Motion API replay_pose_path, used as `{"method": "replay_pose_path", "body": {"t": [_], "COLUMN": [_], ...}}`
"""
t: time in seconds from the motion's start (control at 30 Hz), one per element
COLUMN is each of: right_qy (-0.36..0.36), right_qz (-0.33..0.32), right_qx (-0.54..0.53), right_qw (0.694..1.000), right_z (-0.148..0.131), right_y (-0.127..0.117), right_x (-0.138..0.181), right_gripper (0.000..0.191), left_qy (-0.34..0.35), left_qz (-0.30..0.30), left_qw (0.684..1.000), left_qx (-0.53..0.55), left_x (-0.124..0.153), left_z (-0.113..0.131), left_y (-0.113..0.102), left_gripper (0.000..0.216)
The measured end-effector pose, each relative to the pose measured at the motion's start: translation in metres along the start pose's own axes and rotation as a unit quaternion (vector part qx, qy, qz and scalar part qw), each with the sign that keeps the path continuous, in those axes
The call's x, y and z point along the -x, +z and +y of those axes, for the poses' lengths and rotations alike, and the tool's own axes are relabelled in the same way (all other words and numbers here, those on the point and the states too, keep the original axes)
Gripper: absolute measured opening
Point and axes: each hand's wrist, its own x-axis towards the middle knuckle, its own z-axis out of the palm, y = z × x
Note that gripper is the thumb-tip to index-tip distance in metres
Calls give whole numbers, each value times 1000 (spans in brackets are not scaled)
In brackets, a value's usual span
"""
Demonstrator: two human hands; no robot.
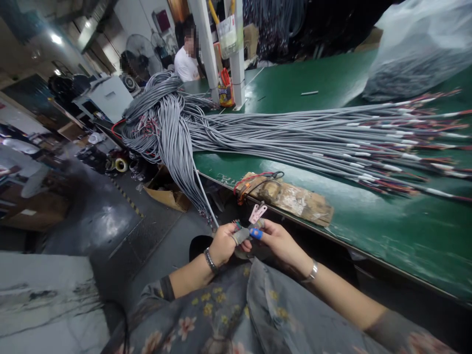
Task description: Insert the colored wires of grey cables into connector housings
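Note:
Close in front of my body, my left hand (pixel 224 245) is closed round the end of a grey cable (pixel 211 209). Thin coloured wires (pixel 237 224) stick out above its fingers, and its thumb has a grey wrap. Beside it, my right hand (pixel 272 239) is pinched, its fingertips meeting the left thumb. Blue tape (pixel 255 233) covers a finger or thumb of the right hand. What that pinch holds is hidden. A pink clip (pixel 257 212) shows just above the right fingers, by the table edge.
A thick bundle of grey cables (pixel 280 132) lies along the green table (pixel 405 236), part hanging over its edge. A worn wooden board (pixel 298 199) with wires sits at that edge. A clear plastic bag (pixel 424 44), a white post (pixel 206 49) and a seated person (pixel 187 64) are farther back.

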Motion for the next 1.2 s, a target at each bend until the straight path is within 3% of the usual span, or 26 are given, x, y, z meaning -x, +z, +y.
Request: {"method": "replay_pose_path", "body": {"t": [0.1, 0.2, 0.43, 0.77, 1.0, 1.2], "right_qy": [34, 50, 63, 35, 56, 41], "right_qz": [1, -12, 9, 26, -32, 46], "right_qx": [8, 28, 22, -48, -98, -54], "right_qw": [999, 998, 998, 998, 993, 997], "right_z": [1, 1, -1, 5, 11, 11], "right_y": [-3, -2, 0, 3, 11, 5], "right_x": [-5, -8, -10, -7, -7, -9], "right_gripper": [45, 45, 47, 46, 42, 45], "left_qy": [54, 64, 11, 5, -24, -19], "left_qz": [-54, -53, 16, 111, -25, 44], "left_qw": [992, 988, 1000, 988, 999, 995], "left_qx": [-102, -130, 19, 110, 29, 84], "left_x": [5, 9, 8, 5, 9, 6], "left_z": [2, 1, -12, -12, -7, -14], "left_y": [-8, -10, -3, 4, -1, 2], "left_gripper": [35, 30, 51, 48, 47, 48]}}
